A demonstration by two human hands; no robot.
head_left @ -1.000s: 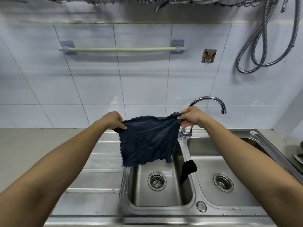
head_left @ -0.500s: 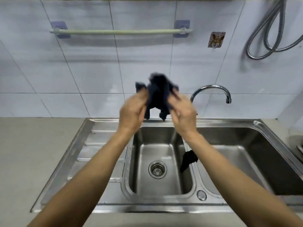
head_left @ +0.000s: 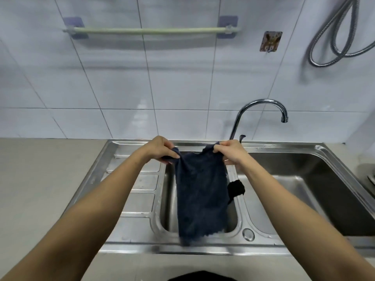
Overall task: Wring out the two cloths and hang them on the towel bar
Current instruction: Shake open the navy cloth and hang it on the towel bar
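Dark blue cloth [head_left: 200, 191] held spread by its top corners over the left sink basin [head_left: 168, 199].

The left hand [head_left: 160, 150] pinches the cloth's upper left corner with fingers curled round the fabric; the right hand [head_left: 229, 152] pinches the upper right corner in the same manner. The cloth hangs straight down between both hands, and its lower edge reaches the front rim of the sink. A second cloth [head_left: 236, 187], black and bunched, lies draped over the divider between the two basins, just beside the hanging cloth. The towel bar [head_left: 152, 30] is mounted on the tiled wall above, well apart from both cloths, with nothing on it. The tap [head_left: 261, 110] stands behind the right hand.
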